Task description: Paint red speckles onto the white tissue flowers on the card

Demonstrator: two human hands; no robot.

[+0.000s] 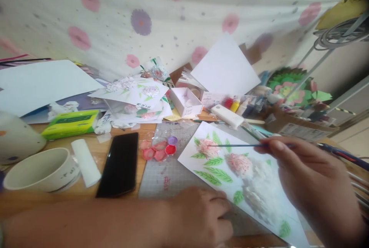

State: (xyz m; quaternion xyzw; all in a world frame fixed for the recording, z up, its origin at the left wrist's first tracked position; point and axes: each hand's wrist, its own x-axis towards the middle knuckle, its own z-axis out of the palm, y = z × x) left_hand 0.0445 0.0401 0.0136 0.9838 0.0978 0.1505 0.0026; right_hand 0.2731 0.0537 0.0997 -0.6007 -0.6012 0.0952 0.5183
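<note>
Paintbrush is pinched in right hand over flower sheet, two blossoms reddened, white petals apparently remaining; left hand alongside, grip unclear.

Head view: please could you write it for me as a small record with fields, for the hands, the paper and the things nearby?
right hand: grip closed on a thin brush
brush tip: at the far-left red-marked flower; contact unclear
left hand: beside the paper; contact unclear
paper: green leaves, two red-marked flowers, white raised part
paint cups: reds, pinks, one purple
further left: black phone, bowl
</note>
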